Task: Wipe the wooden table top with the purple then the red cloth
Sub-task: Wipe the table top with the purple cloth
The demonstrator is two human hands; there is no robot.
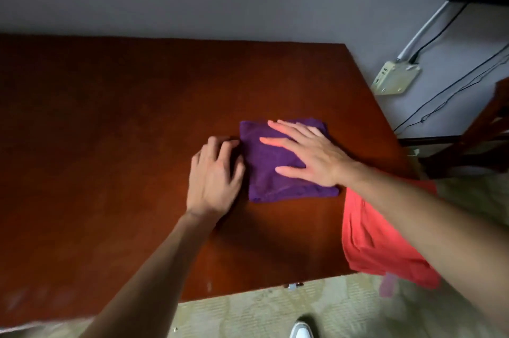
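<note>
A folded purple cloth [271, 169] lies on the dark wooden table top [110, 131], right of centre. My right hand [308, 153] rests flat on the cloth with its fingers spread, pressing it onto the wood. My left hand [214, 177] sits just left of the cloth, fingers curled, fingertips touching its left edge. A red cloth [374, 238] lies at the table's right front corner and hangs over the edge; my right forearm crosses over it and hides part of it.
The table stands against a grey wall. To the right are a wooden chair [479, 133], a power strip [396, 77] on the wall and dark cables. Patterned floor [248, 315] and a white shoe [301, 330] show below the front edge.
</note>
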